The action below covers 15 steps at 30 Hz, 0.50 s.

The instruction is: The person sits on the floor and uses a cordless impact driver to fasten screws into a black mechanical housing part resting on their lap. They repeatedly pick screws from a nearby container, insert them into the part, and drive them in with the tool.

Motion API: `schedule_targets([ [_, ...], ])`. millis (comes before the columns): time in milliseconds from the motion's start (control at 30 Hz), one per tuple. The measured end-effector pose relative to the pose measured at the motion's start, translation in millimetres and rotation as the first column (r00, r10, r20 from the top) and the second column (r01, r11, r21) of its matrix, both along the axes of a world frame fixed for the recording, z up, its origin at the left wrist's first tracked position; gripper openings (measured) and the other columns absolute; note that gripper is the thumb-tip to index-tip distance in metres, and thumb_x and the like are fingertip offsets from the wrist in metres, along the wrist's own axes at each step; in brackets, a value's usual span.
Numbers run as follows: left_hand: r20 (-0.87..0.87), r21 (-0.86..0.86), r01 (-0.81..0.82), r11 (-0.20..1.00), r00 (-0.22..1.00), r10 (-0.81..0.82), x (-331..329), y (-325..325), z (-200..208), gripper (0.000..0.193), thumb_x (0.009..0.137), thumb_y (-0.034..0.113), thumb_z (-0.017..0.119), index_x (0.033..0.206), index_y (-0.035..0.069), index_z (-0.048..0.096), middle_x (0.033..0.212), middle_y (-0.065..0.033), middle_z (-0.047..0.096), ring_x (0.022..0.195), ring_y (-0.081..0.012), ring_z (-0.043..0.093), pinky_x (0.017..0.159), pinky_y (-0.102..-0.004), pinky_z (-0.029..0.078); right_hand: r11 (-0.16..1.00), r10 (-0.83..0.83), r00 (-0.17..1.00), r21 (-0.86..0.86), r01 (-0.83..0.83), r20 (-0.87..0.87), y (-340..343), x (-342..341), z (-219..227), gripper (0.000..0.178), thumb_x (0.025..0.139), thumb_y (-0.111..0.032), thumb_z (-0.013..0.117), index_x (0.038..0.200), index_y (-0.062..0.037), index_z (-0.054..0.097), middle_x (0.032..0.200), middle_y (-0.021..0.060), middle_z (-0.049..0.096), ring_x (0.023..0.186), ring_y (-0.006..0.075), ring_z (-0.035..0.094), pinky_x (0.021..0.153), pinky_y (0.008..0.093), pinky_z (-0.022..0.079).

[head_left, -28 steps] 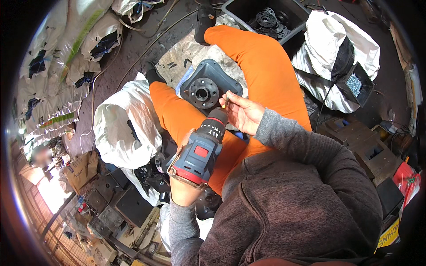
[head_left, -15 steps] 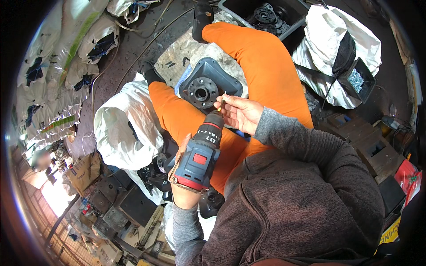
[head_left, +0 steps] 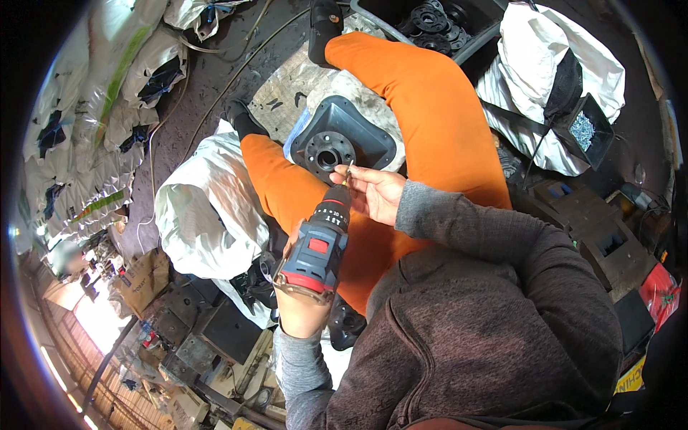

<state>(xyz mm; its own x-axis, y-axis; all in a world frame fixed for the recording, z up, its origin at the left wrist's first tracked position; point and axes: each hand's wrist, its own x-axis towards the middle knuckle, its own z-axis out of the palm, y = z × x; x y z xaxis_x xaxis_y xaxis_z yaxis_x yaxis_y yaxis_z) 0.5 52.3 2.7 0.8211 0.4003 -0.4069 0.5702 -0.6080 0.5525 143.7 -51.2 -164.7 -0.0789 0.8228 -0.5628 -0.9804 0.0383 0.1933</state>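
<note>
My left hand grips a grey and red cordless drill, which points away from me. Its chuck carries a thin bit. At the bit's tip, the fingers of my right hand pinch a small screw. Just beyond them, a round dark metal flange, with a central hole and smaller holes around it, rests on a grey rectangular flared housing. That housing lies between my orange-clad legs, on a pale worn sheet.
A grey bin at the far side holds several dark flanges. To the right, a black box of small silvery screws stands against a white sack. Another white sack sits left of my leg. Cables cross the floor.
My right hand has moved slightly left and down with the screw. The drill has shifted a little left and down, its bit still meeting the fingers.
</note>
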Motion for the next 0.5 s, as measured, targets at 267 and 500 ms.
schedule_targets([
  [267,-0.093,0.02,0.065,0.998,0.994,-0.062,21.4,23.6,-10.3,0.054,0.07,0.008,0.073,0.122,0.0,0.058,0.117,-0.0164,0.064,0.107,-0.0295,0.064,0.096,-0.0372,0.048,0.996,0.035,0.997,-0.077,-0.04,-0.066,15.1,0.4,-14.1,0.029,0.103,-0.029,0.042,0.117,-0.0122,0.061,0.114,-0.0027,0.062,0.098,0.009,0.056,0.088,0.0256,0.049],
  [500,-0.118,-0.035,0.043,0.998,0.992,-0.047,57.0,43.2,-5.1,0.029,0.074,0.003,0.072,0.102,0.003,0.066,0.091,-0.012,0.069,0.085,-0.0272,0.068,0.075,-0.0355,0.053,0.908,0.256,0.837,-0.417,-0.037,0.483,-4.2,3.6,-49.0,0.022,0.096,-0.027,0.057,0.11,-0.0113,0.063,0.095,-0.0001,0.063,0.078,0.0052,0.056,0.066,0.0249,0.051],
])
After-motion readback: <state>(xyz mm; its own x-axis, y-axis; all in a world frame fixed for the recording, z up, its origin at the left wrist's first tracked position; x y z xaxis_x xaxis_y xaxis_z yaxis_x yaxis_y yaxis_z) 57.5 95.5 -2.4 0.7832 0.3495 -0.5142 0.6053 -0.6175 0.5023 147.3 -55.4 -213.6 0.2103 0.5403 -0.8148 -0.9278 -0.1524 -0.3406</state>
